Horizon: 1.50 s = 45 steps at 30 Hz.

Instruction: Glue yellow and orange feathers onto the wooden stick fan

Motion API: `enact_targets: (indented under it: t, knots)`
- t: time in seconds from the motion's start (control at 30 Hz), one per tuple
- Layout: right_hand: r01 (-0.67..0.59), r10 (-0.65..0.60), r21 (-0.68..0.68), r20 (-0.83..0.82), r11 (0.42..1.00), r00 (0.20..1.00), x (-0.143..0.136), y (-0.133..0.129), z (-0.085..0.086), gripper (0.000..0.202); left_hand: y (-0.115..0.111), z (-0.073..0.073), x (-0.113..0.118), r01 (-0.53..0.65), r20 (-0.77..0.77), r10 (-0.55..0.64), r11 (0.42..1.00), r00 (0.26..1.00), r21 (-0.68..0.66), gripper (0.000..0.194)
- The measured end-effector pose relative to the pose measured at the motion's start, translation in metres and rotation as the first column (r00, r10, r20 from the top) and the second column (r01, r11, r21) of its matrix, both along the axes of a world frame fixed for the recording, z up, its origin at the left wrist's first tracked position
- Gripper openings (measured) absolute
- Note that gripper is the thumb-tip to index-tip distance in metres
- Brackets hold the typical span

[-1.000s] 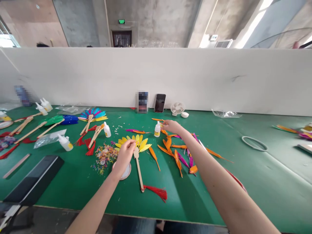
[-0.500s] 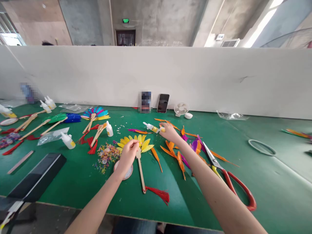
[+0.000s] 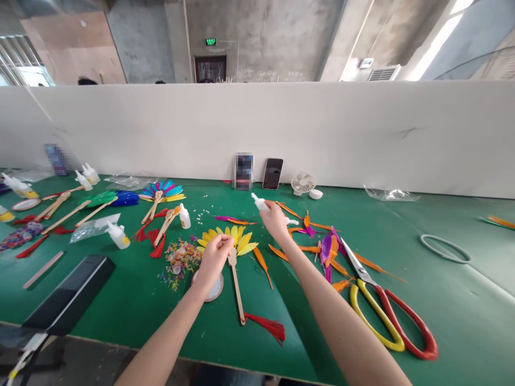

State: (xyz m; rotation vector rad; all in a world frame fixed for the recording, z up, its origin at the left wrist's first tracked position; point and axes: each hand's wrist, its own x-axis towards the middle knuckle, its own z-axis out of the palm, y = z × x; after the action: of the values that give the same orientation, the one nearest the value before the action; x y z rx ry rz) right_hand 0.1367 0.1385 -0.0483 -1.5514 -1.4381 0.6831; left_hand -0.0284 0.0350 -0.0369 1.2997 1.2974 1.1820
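Over the yellow feather fan [image 3: 248,244] is my left hand [image 3: 217,256], its thumb and fingers pinched together near the fan's centre. Whatever lies between those fingertips is too small to make out. The fan's flat wooden handle [image 3: 238,289] points toward me and ends in a red tassel [image 3: 269,328]. Farther out, my right hand [image 3: 277,222] is closed around a white glue bottle [image 3: 260,203], its nozzle pointing up and left. Behind that hand a small white item [image 3: 292,221] shows in part. A round dish [image 3: 216,290] sits partly hidden under my left wrist.
Colourful bits [image 3: 182,260] are heaped left of the fan. Orange and purple feathers [image 3: 330,251] lie at right beside large scissors [image 3: 364,276]. Glue bottles [image 3: 118,236] and finished-looking fans [image 3: 161,194] stand or lie at left, near a black box [image 3: 70,295]. A white partition [image 3: 341,134] closes the back.
My right hand has taken the glue bottle up from the table, and its nozzle now tilts upward. My left hand stays pinched at the fan. The view has shifted slightly.
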Motion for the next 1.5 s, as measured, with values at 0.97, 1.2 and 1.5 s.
enact_targets:
  t: [0.97,1.2,1.5]
  knots:
    - [-0.214,0.068,-0.005,-0.94,0.977,0.334,-0.003,-0.078,0.026,0.032,0.0,0.007,0.0,0.142,0.123,-0.125,0.979,0.985,-0.145,0.011]
    - [-0.033,0.06,0.051,-0.814,0.998,0.578,-0.011,-0.079,0.018,0.026,0.001,0.009,0.001,0.09,0.158,-0.054,0.969,0.986,-0.232,0.011]
    - [-0.243,0.127,0.025,-0.901,0.97,0.415,-0.006,-0.079,0.031,0.029,-0.002,0.013,0.001,0.049,0.311,0.017,0.978,0.95,-0.203,0.02]
